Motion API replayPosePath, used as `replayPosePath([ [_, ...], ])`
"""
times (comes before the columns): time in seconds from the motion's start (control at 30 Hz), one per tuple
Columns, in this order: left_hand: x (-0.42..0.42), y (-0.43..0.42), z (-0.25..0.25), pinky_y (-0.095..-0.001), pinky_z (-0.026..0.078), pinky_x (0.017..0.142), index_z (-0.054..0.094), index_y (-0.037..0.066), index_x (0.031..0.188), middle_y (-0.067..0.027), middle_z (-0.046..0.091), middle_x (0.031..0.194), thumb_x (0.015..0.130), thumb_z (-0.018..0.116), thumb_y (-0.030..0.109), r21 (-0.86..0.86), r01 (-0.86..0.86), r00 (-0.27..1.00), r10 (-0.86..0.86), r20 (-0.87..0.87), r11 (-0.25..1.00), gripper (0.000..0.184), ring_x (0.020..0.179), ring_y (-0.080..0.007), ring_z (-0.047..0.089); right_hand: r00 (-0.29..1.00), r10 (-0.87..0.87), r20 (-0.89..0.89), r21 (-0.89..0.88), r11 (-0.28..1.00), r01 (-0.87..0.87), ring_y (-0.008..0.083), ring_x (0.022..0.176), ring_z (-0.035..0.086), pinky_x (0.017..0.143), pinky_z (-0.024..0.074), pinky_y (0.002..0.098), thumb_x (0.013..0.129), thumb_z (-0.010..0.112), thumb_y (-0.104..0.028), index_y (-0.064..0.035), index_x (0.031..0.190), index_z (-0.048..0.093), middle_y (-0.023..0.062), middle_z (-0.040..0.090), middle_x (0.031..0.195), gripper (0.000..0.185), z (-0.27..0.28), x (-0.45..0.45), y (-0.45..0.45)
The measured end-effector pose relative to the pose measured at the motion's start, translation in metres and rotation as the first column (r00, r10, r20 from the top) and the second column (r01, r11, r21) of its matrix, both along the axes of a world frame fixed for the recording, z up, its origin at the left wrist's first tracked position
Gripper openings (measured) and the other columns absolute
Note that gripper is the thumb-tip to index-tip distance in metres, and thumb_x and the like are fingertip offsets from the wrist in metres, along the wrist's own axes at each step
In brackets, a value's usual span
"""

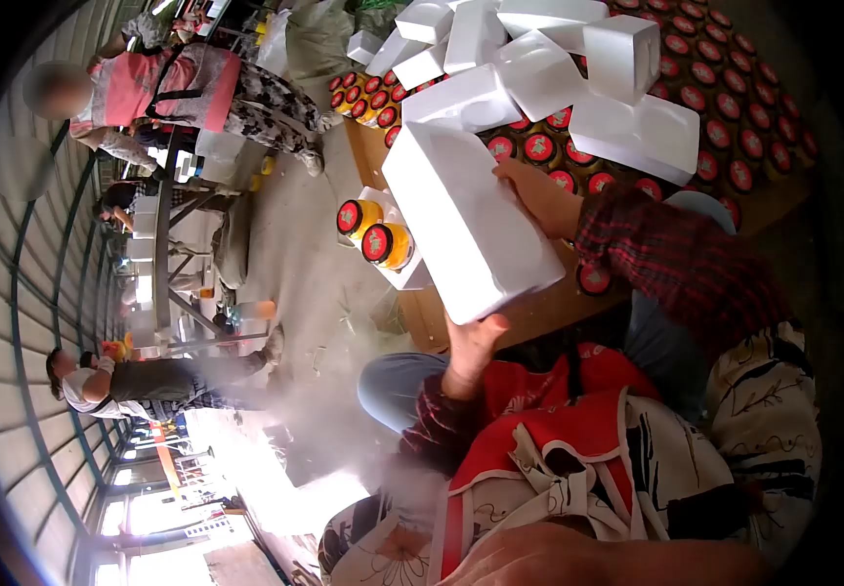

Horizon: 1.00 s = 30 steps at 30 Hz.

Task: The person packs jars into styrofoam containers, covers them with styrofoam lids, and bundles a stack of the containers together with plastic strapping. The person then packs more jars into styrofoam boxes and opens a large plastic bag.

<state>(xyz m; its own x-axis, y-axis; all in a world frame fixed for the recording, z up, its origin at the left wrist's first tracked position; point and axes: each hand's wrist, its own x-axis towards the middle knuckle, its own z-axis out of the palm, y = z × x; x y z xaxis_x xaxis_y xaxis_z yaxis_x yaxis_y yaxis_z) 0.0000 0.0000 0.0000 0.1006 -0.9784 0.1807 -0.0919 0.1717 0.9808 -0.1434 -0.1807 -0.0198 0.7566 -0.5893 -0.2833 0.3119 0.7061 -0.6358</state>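
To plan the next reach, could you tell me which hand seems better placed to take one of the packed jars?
Probably the right hand: it holds the white box on the side nearer the packed jars. The left hand holds the near end, farther from them.

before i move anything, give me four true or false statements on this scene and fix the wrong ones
1. The left hand and right hand are both on a large white foam box. True.
2. The two yellow jars beside the box have plain blue lids. False: their lids are red on top.
3. The left hand holds a jar. False: it is on the box.
4. Some white foam pieces lie over packed rows of jars. True.
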Motion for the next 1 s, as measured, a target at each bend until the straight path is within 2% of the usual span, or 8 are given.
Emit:
replayPosePath([
  [0.1,-0.015,0.010,0.009,-0.0323,0.041,0.094,0.016,-0.002,0.145,-0.0117,0.042,0.132,0.066,0.085,0.039,0.116,-0.121,0.993,0.119,0.019,0.986,0.113,0.112,-0.0210,0.050,0.997,-0.068,-0.043,-0.067,0.996,0.065,0.0112,0.079,0.053,0.071,0.0428,0.0319,0.089,0.045,-0.040,-0.0125,0.096,0.054,-0.0009,0.056,0.088,0.030,0.006,0.009,0.016],
  [0.23,-0.010,-0.018,0.036,-0.0366,0.039,0.099,0.024,-0.007,0.141,-0.0160,0.040,0.134,0.063,0.088,0.025,-0.315,-0.218,0.909,0.310,0.279,0.924,0.106,0.121,-0.0255,0.045,1.000,0.022,-0.018,-0.226,0.974,-0.026,0.0122,0.082,0.052,0.075,0.0442,0.0293,0.092,0.044,-0.046,-0.0103,0.114,0.053,0.0030,0.057,0.101,0.043,0.035,0.008,0.031],
  [0.33,0.018,-0.032,0.076,-0.0444,0.036,0.102,0.029,-0.001,0.142,-0.0221,0.036,0.140,0.056,0.087,0.019,-0.520,-0.237,0.465,0.566,0.681,0.821,0.105,0.123,-0.0369,0.042,0.991,0.061,-0.116,-0.240,0.967,-0.087,0.0156,0.088,0.057,0.074,0.0476,0.0274,0.093,0.044,-0.055,-0.0112,0.143,0.026,0.0123,0.048,0.124,0.069,0.032,0.008,0.026],
  [0.37,0.032,-0.040,0.082,-0.0478,0.035,0.102,0.032,0.001,0.141,-0.0234,0.035,0.141,0.055,0.087,0.019,-0.633,-0.194,0.196,0.661,0.724,0.750,0.104,0.124,-0.0405,0.041,0.987,0.037,-0.155,-0.279,0.957,-0.079,0.0149,0.086,0.057,0.070,0.0481,0.0272,0.094,0.042,-0.053,-0.0111,0.141,0.031,0.0098,0.050,0.118,0.064,0.034,0.005,0.019],
  [0.43,0.060,-0.051,0.090,-0.0517,0.035,0.101,0.036,0.006,0.141,-0.0225,0.038,0.140,0.062,0.083,0.034,-0.526,-0.334,-0.035,0.548,0.836,0.782,0.096,0.127,-0.0415,0.037,0.974,-0.019,-0.226,-0.381,0.922,-0.071,0.0140,0.084,0.057,0.069,0.0479,0.0277,0.095,0.042,-0.050,-0.0102,0.138,0.033,0.0086,0.050,0.116,0.059,0.031,0.002,0.008],
  [0.6,0.097,-0.079,0.047,-0.0511,0.041,0.095,0.044,0.016,0.137,-0.0137,0.041,0.139,0.059,0.081,0.034,-0.047,-0.560,0.019,0.069,0.997,0.827,0.088,0.125,-0.0399,0.038,0.961,-0.025,-0.274,-0.363,0.928,-0.079,0.0129,0.082,0.057,0.068,0.0478,0.0281,0.096,0.042,-0.049,-0.0096,0.138,0.035,0.0084,0.051,0.114,0.058,0.040,-0.003,0.007],
  [0.77,0.113,-0.079,0.027,-0.0481,0.036,0.102,0.042,0.010,0.137,-0.0198,0.043,0.137,0.059,0.081,0.033,-0.046,-0.503,0.064,0.090,0.994,0.863,0.091,0.125,-0.0415,0.037,0.959,-0.007,-0.284,-0.377,0.920,-0.105,0.0123,0.080,0.057,0.067,0.0483,0.0275,0.096,0.041,-0.049,-0.0086,0.138,0.035,0.0096,0.052,0.114,0.059,0.042,-0.013,0.010],
  [1.0,0.175,-0.075,0.014,-0.0482,0.026,0.109,0.038,0.006,0.140,-0.0265,0.038,0.140,0.064,0.079,0.033,-0.174,-0.135,0.049,0.182,0.982,0.975,0.091,0.131,-0.0420,0.032,0.958,-0.003,-0.286,-0.397,0.910,-0.116,0.0120,0.080,0.056,0.065,0.0481,0.0269,0.096,0.041,-0.049,-0.0078,0.139,0.032,0.0103,0.051,0.115,0.060,0.040,-0.011,0.006],
])
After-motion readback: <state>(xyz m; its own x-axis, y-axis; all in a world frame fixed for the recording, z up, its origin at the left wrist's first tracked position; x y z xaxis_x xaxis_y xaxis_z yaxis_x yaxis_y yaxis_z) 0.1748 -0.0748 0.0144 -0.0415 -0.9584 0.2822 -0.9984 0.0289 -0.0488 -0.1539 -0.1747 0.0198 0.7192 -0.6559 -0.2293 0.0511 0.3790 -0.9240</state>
